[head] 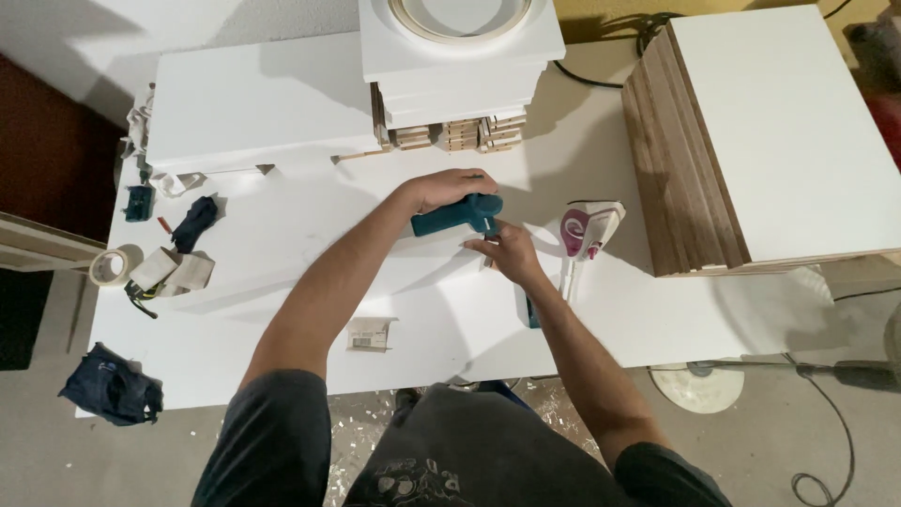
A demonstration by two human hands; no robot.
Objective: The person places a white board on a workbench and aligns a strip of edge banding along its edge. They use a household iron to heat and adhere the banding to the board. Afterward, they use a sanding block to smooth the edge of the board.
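Observation:
My left hand (449,188) grips the top of a teal power tool (457,216) that rests on the white board (310,282) in front of me. My right hand (508,252) has its fingers pinched at the tool's lower front end, touching a small part there; what it pinches is too small to tell. A white and purple clothes iron (587,230) lies just right of my right hand.
A stack of white panels with a tape roll (460,42) stands behind the tool. A thick pile of wood-edged boards (741,141) fills the right. Masking tape (111,266), a dark glove (193,223), sanding blocks (174,272), a cloth (113,385) and a small label (371,333) lie at left.

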